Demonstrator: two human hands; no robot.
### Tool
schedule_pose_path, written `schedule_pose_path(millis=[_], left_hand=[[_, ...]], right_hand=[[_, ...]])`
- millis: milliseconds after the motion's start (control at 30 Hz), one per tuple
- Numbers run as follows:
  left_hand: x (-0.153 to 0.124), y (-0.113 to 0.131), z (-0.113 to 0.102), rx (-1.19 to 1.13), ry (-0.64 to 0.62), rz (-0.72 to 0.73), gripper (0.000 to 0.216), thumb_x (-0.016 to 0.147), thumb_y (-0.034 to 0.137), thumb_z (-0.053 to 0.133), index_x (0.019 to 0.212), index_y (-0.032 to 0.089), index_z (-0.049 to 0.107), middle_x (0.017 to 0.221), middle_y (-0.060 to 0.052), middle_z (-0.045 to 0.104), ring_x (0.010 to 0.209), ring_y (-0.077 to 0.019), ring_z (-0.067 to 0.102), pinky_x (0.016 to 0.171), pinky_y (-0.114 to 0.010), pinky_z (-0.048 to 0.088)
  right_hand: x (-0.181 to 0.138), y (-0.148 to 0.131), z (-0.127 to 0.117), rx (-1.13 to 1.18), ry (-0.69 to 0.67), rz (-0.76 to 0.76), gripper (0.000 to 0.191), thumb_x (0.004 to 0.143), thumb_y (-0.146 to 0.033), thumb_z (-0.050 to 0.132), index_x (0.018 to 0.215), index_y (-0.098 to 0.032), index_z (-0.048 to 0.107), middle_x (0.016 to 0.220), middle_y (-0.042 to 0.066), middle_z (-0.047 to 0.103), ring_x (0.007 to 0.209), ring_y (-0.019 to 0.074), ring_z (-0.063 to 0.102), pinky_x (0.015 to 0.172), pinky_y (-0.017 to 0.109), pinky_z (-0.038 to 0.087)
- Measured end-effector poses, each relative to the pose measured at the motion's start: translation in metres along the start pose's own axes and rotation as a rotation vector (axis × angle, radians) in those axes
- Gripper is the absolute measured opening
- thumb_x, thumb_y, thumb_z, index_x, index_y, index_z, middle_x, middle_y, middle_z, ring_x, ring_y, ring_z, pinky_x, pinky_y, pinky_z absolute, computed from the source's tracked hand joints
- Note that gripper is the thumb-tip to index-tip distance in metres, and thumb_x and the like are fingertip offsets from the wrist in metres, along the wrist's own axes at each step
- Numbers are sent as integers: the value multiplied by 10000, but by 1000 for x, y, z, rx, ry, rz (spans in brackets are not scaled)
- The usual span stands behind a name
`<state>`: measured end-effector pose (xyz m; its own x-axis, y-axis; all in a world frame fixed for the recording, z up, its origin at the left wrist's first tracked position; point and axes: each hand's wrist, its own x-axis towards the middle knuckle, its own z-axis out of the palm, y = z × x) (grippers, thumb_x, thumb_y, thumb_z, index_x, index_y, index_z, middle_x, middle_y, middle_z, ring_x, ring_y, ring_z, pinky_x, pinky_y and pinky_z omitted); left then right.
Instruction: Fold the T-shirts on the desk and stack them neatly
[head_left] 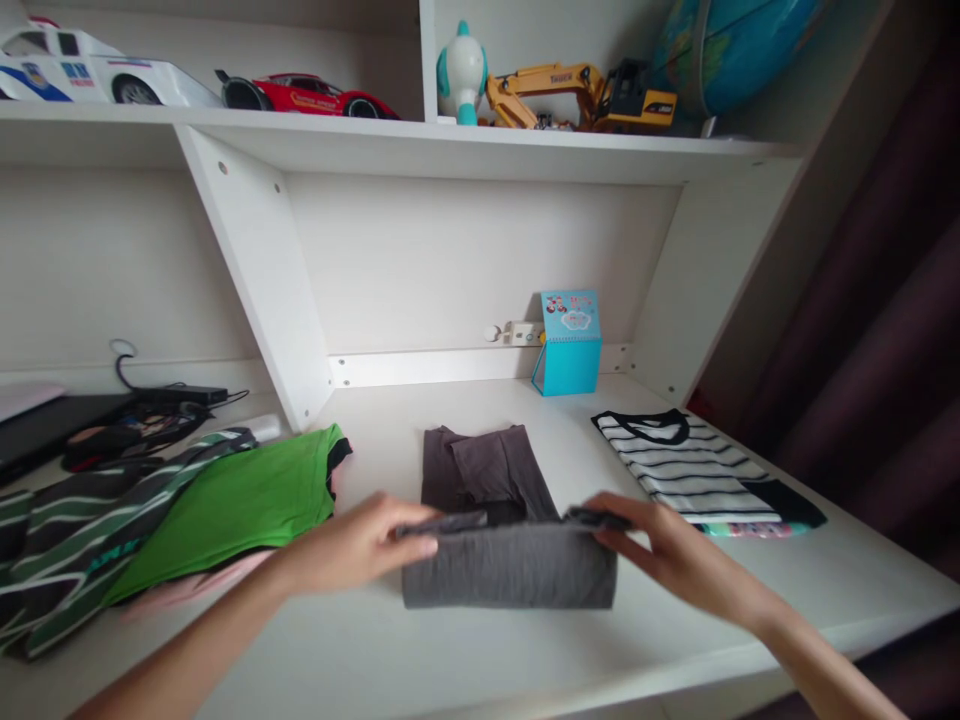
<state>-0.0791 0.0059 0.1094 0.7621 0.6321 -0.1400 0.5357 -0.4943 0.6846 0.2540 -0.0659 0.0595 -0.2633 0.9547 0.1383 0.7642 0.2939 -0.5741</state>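
Grey garment at centre of white desk, near the front edge. Its front half is doubled over into a thick band, and the back half lies flat behind it with two flaps overlapping.

Far left: dark laptop with black cables bunched beside it. In front of those, a green-and-dark striped garment, loosely heaped. Partly over it, a bright green shirt with dark trim, something pink showing under its front edge.

Left hand: closed on the left end of the fold's upper edge, fingers laid over the cloth. Just beside the green shirt, not touching it that I can tell.

Right hand: gripping the right end of the same edge, fingers curled on the cloth (thumb side hidden).

Behind, against the back wall: small blue desk calendar, upright. Right of the grey piece, well apart from it: black-and-white striped shirt, folded flat on the desk.

Shelf above, left to right: white toy car, red toy car, yellow toy excavator, globe.
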Motion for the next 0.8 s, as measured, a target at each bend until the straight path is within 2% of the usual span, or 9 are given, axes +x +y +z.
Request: schedule_pose_path(millis=[67, 133, 200, 267, 333, 400, 567, 667, 800], left_hand=[[44, -22, -28, -66, 88, 10, 324, 793, 427, 509, 968, 194, 650, 918, 2, 646, 837, -187, 565, 708, -233, 422], [91, -53, -47, -171, 154, 9, 299, 730, 392, 576, 868, 137, 647, 812, -11, 633, 753, -160, 555, 671, -227, 414], [130, -85, -55, -298, 165, -121, 269, 661, 336, 629, 821, 119, 632, 705, -1, 600, 657, -128, 532, 612, -219, 407], [155, -112, -52, -378, 142, -279, 247, 600, 286, 662, 779, 121, 622, 627, 14, 566, 591, -109, 509, 570, -215, 401], [168, -132, -46, -390, 134, -362, 253, 563, 272, 683, 761, 129, 617, 588, 24, 546, 555, -103, 495, 537, -214, 394], [172, -144, -40, -381, 147, -361, 273, 561, 293, 690, 772, 139, 612, 577, 30, 539, 537, -101, 487, 516, -212, 390], [175, -159, -42, -285, 151, -355, 247, 658, 344, 611, 826, 165, 582, 609, 33, 554, 524, -96, 505, 532, -218, 427], [182, -165, -44, -69, 233, -377, 223, 661, 329, 602, 802, 156, 589, 643, 6, 585, 597, -136, 557, 572, -238, 442], [190, -171, -44, 66, 343, -332, 288, 576, 294, 677, 819, 161, 595, 811, -36, 625, 795, -200, 577, 697, -265, 430]], right_hand=[[63, 13, -13, 70, -35, -27, 238, 827, -317, 447, 961, -184, 591, 832, 22, 637, 720, 149, 576, 613, 237, 449], [122, 32, -12, 75, -56, 54, 222, 794, -272, 459, 920, -139, 585, 742, 14, 610, 656, 123, 547, 561, 209, 412], [166, 51, -1, 53, -80, 101, 228, 775, -249, 460, 901, -111, 592, 693, 16, 597, 604, 114, 528, 525, 204, 390], [193, 66, 16, 16, -98, 122, 201, 745, -226, 488, 843, -100, 611, 670, 23, 594, 590, 117, 522, 526, 209, 381], [205, 76, 30, -27, -94, 134, 155, 718, -195, 515, 788, -103, 620, 705, 35, 605, 637, 126, 530, 565, 211, 380], [209, 84, 38, -64, -78, 145, 146, 720, -175, 514, 801, -113, 619, 787, 44, 616, 706, 131, 534, 604, 206, 376], [212, 97, 42, -113, -70, 209, 202, 787, -223, 453, 887, -131, 602, 813, 39, 621, 694, 118, 543, 589, 194, 372], [216, 101, 45, -164, -35, 264, 223, 761, -260, 502, 913, -128, 597, 827, 59, 623, 745, 149, 559, 623, 215, 381], [219, 102, 50, -228, 48, 319, 411, 692, -295, 594, 1054, -105, 555, 997, 132, 595, 916, 224, 545, 696, 256, 387]])
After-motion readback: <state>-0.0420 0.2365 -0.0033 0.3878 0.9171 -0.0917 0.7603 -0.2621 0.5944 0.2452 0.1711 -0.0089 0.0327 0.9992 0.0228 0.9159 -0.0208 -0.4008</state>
